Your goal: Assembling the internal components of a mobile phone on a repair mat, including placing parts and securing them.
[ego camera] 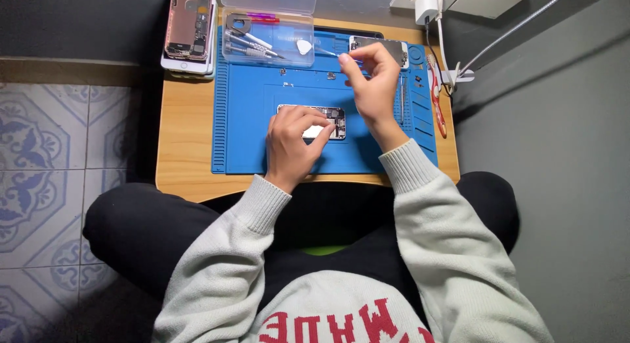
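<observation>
**One hand pins the phone, the other pinches a tool above it**

Take the blue mat as your landmark. It covers most of the small wooden desk, and the opened phone lies near its middle, insides facing up, so loose parts stay on the mat and not on the wood.

Your left hand rests on the phone, fingers curled over its near edge and thumb against its side. That hand is a clamp: closed down onto the phone body and pressing it flat so it cannot slide on the mat.

Your right hand is raised over the mat's far right part, just past the phone. Its grip is pressed together, thumb and fingertips pinching a thin tool whose slim shaft points left toward the clear box (tweezers or a fine driver; I cannot tell which). What its tip carries, if anything, is too small to see.

The clear box sits on the mat's far left corner with its lid up, more tools inside, within reach of either hand. A second opened phone lies off the mat's far left, on a stack. Another phone part lies at the mat's far right, behind your right hand, and a red-handled tool lies along the mat's right edge.
</observation>
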